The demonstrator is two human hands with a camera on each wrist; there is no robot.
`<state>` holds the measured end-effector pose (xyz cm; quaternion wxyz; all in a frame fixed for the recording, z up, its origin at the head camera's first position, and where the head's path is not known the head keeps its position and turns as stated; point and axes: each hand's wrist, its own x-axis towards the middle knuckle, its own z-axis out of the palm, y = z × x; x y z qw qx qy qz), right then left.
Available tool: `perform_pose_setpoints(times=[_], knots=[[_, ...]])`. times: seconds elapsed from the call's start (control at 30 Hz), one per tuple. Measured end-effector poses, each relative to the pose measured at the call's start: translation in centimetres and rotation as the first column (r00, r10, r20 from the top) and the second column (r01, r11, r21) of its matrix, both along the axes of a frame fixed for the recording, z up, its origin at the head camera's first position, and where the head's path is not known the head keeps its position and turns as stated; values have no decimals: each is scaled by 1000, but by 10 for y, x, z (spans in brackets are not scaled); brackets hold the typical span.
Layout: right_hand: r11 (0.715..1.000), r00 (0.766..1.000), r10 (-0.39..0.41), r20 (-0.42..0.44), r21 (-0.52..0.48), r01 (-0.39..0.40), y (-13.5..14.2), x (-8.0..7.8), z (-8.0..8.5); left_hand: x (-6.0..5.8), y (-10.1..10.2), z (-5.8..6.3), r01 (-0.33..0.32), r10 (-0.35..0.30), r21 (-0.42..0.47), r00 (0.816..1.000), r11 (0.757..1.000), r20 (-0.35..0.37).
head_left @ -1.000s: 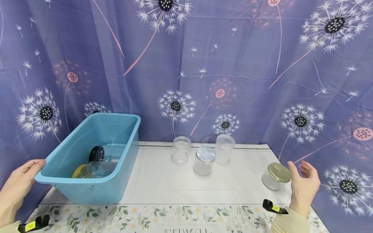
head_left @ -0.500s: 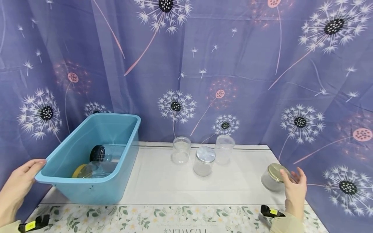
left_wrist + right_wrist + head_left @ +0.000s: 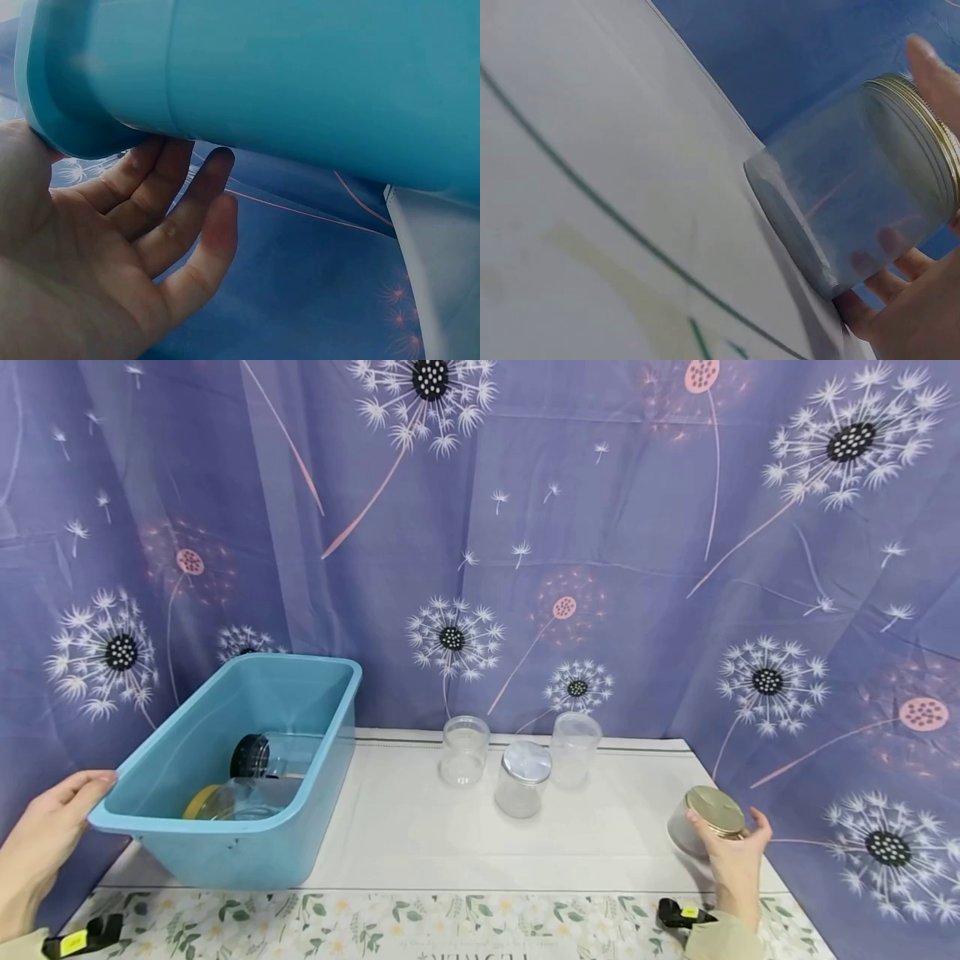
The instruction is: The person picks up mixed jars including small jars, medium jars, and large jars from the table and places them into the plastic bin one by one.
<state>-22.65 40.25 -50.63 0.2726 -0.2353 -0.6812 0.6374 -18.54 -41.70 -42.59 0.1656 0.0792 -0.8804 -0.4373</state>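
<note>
At the table's right side, my right hand grips a clear jar with a gold lid. Its thumb lies against the lid's edge, while the other fingers show behind the clear wall of the jar in the right wrist view. The jar's base is at the white tabletop. On the far left my left hand holds the near-left corner of a blue plastic bin, thumb on top of the rim and fingers underneath. Inside the bin lie a black-lidded clear jar and a yellow-lidded one.
Mid-table stand a clear jar, a silver-lidded jar and a taller clear container behind it to the right. A purple dandelion-print curtain rises behind the table. Floral cloth covers the front edge.
My right hand has moved left from beside the gold-lidded jar and now grips it. The left hand and the bin stay where they were.
</note>
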Motion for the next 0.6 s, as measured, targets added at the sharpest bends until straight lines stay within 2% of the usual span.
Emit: perform_pose_setpoints(times=[0.2, 0.23, 0.3, 0.6], knots=[[999, 999, 1, -49, -48, -4, -2, -4, -4, 1, -2, -1, -4, 4, 12, 1000, 1000, 7], [998, 998, 9, -59, -57, -12, -2, -4, -4, 1, -2, 0, 17, -17, 23, 1000, 1000, -3], [998, 998, 14, -63, -68, -18, -2, -5, -4, 2, 0, 1, 15, -15, 18, 1000, 1000, -7], [999, 998, 3, -59, -51, -6, 0, -7, -5, 2, 5, 6, 18, -17, 49, 1000, 999, -7]])
